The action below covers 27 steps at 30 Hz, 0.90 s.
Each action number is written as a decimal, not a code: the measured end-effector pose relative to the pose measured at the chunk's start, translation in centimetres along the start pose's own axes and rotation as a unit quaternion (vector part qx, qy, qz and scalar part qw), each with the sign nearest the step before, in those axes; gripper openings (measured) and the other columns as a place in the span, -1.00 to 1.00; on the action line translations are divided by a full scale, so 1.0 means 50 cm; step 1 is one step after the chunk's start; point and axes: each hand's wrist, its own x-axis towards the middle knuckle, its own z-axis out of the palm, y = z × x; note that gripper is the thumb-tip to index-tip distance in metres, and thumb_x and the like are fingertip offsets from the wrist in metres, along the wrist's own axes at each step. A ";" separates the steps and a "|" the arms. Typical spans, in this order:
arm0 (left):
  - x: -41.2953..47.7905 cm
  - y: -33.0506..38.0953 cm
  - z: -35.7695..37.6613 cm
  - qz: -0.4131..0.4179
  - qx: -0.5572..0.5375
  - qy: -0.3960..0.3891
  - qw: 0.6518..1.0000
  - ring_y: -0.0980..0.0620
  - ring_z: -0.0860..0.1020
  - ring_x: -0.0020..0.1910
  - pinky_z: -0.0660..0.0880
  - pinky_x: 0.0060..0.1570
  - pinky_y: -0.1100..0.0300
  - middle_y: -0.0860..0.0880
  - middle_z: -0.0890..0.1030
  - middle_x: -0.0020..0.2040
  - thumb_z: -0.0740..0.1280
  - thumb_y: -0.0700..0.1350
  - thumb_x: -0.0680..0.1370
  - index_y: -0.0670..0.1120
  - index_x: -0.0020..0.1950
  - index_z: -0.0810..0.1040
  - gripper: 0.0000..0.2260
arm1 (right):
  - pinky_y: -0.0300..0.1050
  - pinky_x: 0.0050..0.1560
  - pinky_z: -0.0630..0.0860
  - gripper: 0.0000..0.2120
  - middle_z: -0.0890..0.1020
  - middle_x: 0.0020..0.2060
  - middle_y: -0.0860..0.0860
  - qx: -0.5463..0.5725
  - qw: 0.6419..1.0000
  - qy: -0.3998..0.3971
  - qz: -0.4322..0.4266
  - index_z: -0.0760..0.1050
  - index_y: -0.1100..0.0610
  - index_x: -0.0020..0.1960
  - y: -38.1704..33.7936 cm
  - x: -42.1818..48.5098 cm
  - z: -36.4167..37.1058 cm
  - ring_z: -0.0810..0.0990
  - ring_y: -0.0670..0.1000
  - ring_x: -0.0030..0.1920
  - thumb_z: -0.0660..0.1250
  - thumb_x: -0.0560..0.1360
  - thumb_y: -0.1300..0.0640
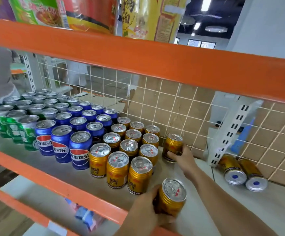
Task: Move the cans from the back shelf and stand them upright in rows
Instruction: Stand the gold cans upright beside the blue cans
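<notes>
**Gold Red Bull cans: one held in each hand**

Gold Red Bull cans stand upright in a tight block of rows on the grey shelf board. To their left stand rows of blue Pepsi cans and green cans.

The left hand curls its fingers round the front can. It holds this can upright near the orange front rail, just right of the block's nearest corner.

The right hand reaches deeper in and grasps the rear can. That can is upright beside the far end of the block, close to the white wire grid. I cannot tell whether either held can rests on the board.

Two loose cans lie on their sides and touch each other. Their bases face the camera, at the foot of a white slotted bracket.

Noodle packets fill the shelf above.
</notes>
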 end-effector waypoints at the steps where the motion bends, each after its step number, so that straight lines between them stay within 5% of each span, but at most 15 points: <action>1: 0.000 -0.011 -0.002 0.014 0.003 -0.017 1.000 0.36 0.53 0.05 0.39 0.04 0.55 0.29 0.61 0.01 0.57 -0.16 0.27 0.37 0.12 0.34 -0.36 | 0.00 0.24 0.43 -0.43 0.55 0.19 0.08 -0.015 1.000 0.001 -0.006 0.37 0.15 0.34 0.003 0.010 0.004 0.53 0.09 0.17 0.48 0.40 0.26; 4: 0.009 0.016 -0.002 -0.003 -0.019 -0.008 1.000 0.38 0.57 -0.14 0.46 -0.11 0.52 0.40 0.58 -0.26 0.47 -0.19 0.42 0.23 0.12 0.43 -0.57 | 0.10 0.25 0.46 -0.47 0.57 0.18 0.15 -0.036 0.998 0.044 -0.024 0.42 0.15 0.28 0.012 0.032 0.017 0.55 0.12 0.14 0.51 0.36 0.27; 7: 0.011 0.030 -0.009 -0.116 -0.122 0.117 0.979 0.04 0.60 -0.45 0.49 -0.54 0.33 0.01 0.61 -0.46 0.43 -0.33 0.44 -0.23 -0.03 0.57 -0.86 | 0.16 0.25 0.46 -0.45 0.60 0.18 0.13 -0.055 0.996 0.045 -0.048 0.45 0.12 0.26 0.016 0.050 0.030 0.57 0.12 0.15 0.54 0.32 0.25; 9: 0.022 0.000 0.019 -0.041 -0.239 0.099 0.965 -0.07 0.60 -0.24 0.60 -0.22 0.12 -0.07 0.63 -0.40 0.64 -0.17 0.18 -0.23 -0.14 0.68 -0.68 | 0.15 0.26 0.45 -0.41 0.61 0.17 0.11 -0.060 0.996 0.030 -0.062 0.44 0.14 0.29 0.012 0.055 0.032 0.57 0.11 0.16 0.54 0.31 0.26; 11: 0.034 0.007 0.012 -0.100 -0.284 0.105 0.948 -0.08 0.60 -0.07 0.53 0.09 0.02 -0.05 0.66 -0.36 0.69 -0.02 0.05 -0.12 -0.30 0.73 -0.67 | 0.16 0.27 0.45 -0.36 0.61 0.18 0.11 -0.067 0.995 0.028 -0.065 0.42 0.14 0.33 0.013 0.061 0.032 0.57 0.10 0.18 0.55 0.30 0.25; 13: 0.030 0.012 0.018 -0.119 -0.232 0.115 0.958 0.02 0.65 -0.19 0.57 0.02 0.10 0.01 0.69 -0.31 0.52 -0.20 0.37 -0.05 -0.23 0.74 -0.95 | 0.17 0.28 0.44 -0.36 0.60 0.20 0.09 -0.072 0.995 0.025 -0.070 0.42 0.12 0.34 0.016 0.067 0.033 0.56 0.10 0.19 0.54 0.30 0.23; 16: 0.021 0.004 0.019 -0.016 -0.096 0.055 0.994 0.44 0.55 -0.11 0.49 0.10 0.33 0.50 0.56 -0.16 0.49 -0.20 0.36 0.39 0.00 0.54 -0.52 | 0.05 0.31 0.41 -0.36 0.56 0.23 0.07 -0.075 0.995 0.013 -0.064 0.36 0.15 0.37 0.004 0.049 0.036 0.52 0.08 0.23 0.51 0.36 0.24; 19: 0.010 -0.019 0.029 -0.026 -0.016 0.061 0.998 0.09 0.61 0.08 0.50 0.18 0.16 0.22 0.64 -0.02 0.44 -0.06 0.41 0.32 0.05 0.56 -0.67 | -0.11 0.16 0.41 -0.50 0.53 0.14 -0.02 -0.052 0.997 0.011 -0.055 0.37 0.16 0.35 -0.007 0.010 0.020 0.49 -0.03 0.15 0.42 0.45 0.26; 21: 0.010 0.002 0.025 -0.021 0.006 0.055 0.998 0.16 0.52 0.19 0.40 0.18 0.41 0.28 0.52 0.04 0.47 -0.05 0.40 0.28 0.26 0.37 -0.48 | -0.12 0.08 0.46 -0.60 0.55 0.17 -0.01 -0.072 0.997 -0.004 -0.029 0.44 0.12 0.29 -0.005 -0.022 -0.010 0.51 -0.03 0.11 0.33 0.47 0.31; 24: 0.024 0.028 0.019 -0.015 0.020 0.052 0.998 0.29 0.44 0.14 0.24 0.02 0.64 0.29 0.49 0.07 0.52 -0.07 0.35 0.14 0.38 0.32 -0.34 | -0.23 -0.06 0.56 -0.63 0.63 0.12 0.14 -0.025 0.990 -0.130 0.042 0.52 0.16 0.17 -0.011 -0.094 -0.080 0.61 0.02 0.01 0.25 0.43 0.46; 27: 0.047 0.042 0.031 -0.039 0.016 0.067 0.997 0.16 0.48 0.22 0.33 0.16 0.45 0.11 0.55 0.22 0.50 -0.06 0.37 0.07 0.41 0.33 -0.35 | -0.20 0.02 0.57 -0.40 0.67 0.11 0.00 0.025 0.956 -0.286 0.060 0.49 0.11 0.25 -0.025 -0.182 -0.139 0.63 -0.06 0.10 0.45 0.22 0.26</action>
